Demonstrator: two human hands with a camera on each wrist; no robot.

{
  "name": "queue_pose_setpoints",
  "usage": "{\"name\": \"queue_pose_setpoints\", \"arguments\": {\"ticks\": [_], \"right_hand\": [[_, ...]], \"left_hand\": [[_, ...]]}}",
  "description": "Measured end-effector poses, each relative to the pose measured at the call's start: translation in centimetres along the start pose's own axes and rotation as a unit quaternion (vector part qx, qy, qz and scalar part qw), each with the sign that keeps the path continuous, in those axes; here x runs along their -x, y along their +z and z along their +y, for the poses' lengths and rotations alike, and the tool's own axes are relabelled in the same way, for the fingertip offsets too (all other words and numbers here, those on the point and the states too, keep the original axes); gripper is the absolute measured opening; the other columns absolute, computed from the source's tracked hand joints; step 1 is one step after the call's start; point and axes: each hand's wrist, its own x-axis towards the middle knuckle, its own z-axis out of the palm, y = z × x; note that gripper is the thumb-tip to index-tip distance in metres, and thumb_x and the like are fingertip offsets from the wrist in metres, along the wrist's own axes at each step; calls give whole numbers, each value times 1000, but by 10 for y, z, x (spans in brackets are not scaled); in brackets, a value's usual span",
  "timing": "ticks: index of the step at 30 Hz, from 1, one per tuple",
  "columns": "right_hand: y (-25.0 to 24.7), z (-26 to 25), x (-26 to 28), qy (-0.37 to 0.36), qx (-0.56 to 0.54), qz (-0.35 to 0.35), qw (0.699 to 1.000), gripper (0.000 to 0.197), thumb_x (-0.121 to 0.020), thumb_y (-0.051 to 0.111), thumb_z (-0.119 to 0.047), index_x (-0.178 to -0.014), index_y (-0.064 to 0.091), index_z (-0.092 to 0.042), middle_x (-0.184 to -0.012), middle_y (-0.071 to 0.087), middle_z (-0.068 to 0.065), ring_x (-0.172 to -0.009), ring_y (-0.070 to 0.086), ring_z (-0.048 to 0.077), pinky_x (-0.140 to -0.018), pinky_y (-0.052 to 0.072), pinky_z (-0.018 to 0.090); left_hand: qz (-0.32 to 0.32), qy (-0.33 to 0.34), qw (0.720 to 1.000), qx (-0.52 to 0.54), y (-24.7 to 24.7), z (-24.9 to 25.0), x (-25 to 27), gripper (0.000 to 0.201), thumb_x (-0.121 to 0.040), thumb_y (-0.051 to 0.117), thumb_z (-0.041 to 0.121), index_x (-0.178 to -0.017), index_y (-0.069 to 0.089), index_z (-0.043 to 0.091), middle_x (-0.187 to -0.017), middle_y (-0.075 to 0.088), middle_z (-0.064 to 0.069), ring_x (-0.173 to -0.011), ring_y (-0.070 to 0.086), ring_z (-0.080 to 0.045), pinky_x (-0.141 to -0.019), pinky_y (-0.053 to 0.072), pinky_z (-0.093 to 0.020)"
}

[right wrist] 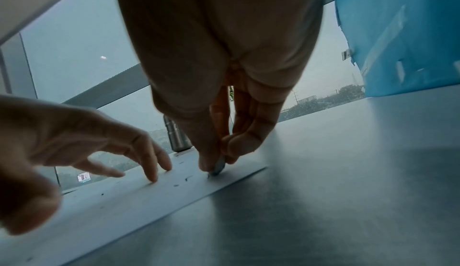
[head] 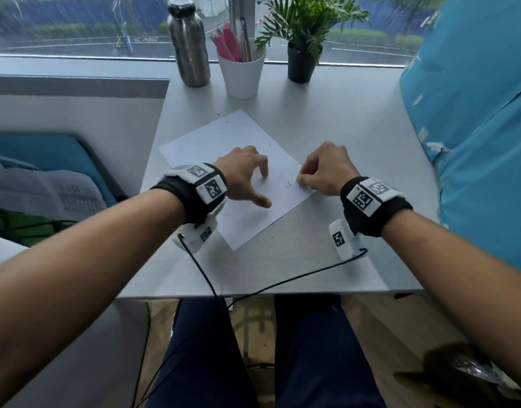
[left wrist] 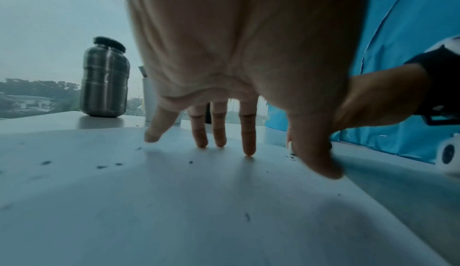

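Right grip [head: 327, 169] pinches a small grey piece [right wrist: 219, 167] onto the paper [head: 224, 136] edge beneath it; left grip [head: 244, 175], spread, presses just alongside.

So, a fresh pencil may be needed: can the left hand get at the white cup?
Probably yes: the left hand holds nothing, merely resting on the paper, and bare table lies between it and the white cup.

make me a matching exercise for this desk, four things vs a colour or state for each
Things: 1 bottle; 2 cup; 3 pot; 4 paper.
Matches: a black, holds a plant; b flat, speckled with dark bits; c steel, black cap; d white, holds pencils.
Pairs: 1-c; 2-d; 3-a; 4-b.
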Motion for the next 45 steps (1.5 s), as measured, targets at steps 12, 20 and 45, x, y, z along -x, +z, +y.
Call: {"name": "queue_pose_setpoints", "arguments": {"ticks": [12, 20, 45], "right_hand": [[28, -33, 22, -68, 12, 7, 998, 6, -71, 75, -17, -75, 76, -13, -81, 71, 7, -72, 67, 18, -73, 58, 30], [5, -14, 8, -6, -17, 26, 999, 12, -69, 76, -22, -76, 79, -13, -72, 74, 3, -69, 68, 13, -67, 54, 22], [6, -34, 7, -95, 18, -52, 994, 8, -70, 78, -20, -72, 78, -12, -66, 73, 1, -58, 66, 6, -58, 53, 13]], "left_hand": [[-108, -26, 992, -66, 14, 6, -22, 143, -43, 74, 83, -151, -12, 45, -160, -27, 5, -147, -23, -16, -115, -6, -63], [-110, -35, 991, -72, 14, 9, -24, 145, -42, 74, 84, -150, -16, 45, -159, -29, 4, -147, -24, -18, -113, -7, -63], [-129, -39, 988, -78, 15, 12, -23, 150, -39, 71, 87, -148, -23, 42, -155, -36, 3, -144, -29, -18, -113, -9, -64]]}}
